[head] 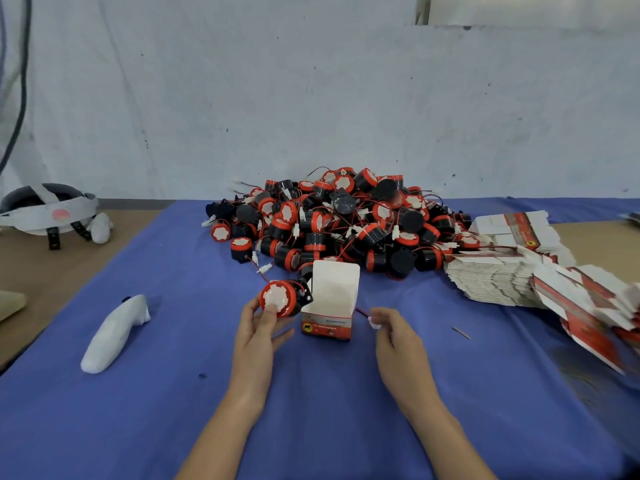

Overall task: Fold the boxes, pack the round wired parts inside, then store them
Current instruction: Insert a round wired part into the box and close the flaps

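A folded red-and-white box [329, 306] stands upright on the blue cloth [346, 393], its top flap raised and its mouth open. Just left of it my left hand [259, 327] grips a round black part with a red rim and white face [278, 297]. A thin red wire runs behind the box to the right side. There my right hand [391, 327] pinches the part's small white connector [374, 323]. Behind the box lies a big pile of the same round wired parts [346, 223].
Flat unfolded boxes [498, 278] lie stacked and spilled at the right, reaching the frame edge. A white wrapped object [116, 334] lies on the cloth at the left. A helmet [48, 209] sits far left on the brown tabletop. A wall closes the back.
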{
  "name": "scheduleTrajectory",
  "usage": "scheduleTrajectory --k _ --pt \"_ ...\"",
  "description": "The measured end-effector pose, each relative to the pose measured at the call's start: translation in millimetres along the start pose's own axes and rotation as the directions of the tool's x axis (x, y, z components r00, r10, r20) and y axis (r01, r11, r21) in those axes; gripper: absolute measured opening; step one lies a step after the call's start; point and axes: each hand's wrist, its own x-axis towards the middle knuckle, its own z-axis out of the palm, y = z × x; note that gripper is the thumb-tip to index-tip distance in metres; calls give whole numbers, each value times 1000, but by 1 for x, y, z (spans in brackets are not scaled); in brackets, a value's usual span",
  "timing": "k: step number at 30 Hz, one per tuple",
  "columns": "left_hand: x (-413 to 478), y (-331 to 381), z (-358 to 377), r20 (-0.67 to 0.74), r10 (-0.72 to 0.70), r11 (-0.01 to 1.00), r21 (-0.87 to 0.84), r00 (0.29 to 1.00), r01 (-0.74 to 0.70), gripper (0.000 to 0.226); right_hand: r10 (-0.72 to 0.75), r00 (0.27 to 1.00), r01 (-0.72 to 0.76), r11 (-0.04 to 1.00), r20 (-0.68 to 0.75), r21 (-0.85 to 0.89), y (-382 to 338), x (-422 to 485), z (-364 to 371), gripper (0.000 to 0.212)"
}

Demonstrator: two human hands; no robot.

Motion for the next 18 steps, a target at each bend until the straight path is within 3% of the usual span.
scheduleTrajectory --k 3,7,10,13,18 --pt "1 1 -1 -52 28 1000 -8 998 -29 21 -10 999 12 999 -32 37 3 0 1 34" --pt "2 1 -2 -70 57 998 32 996 -55 24 -43 999 44 996 -15 75 3 2 4 50" --pt "1 2 0 -42 104 991 88 994 -100 21 -41 996 29 988 78 151 -4 4 10 87" --pt "-2 0 4 2 157 972 179 988 -155 21 -59 989 51 997 137 63 -13 9 24 116" --pt "-10 -4 6 84 208 917 330 975 -224 33 -119 987 124 992 105 -35 -11 11 35 108"
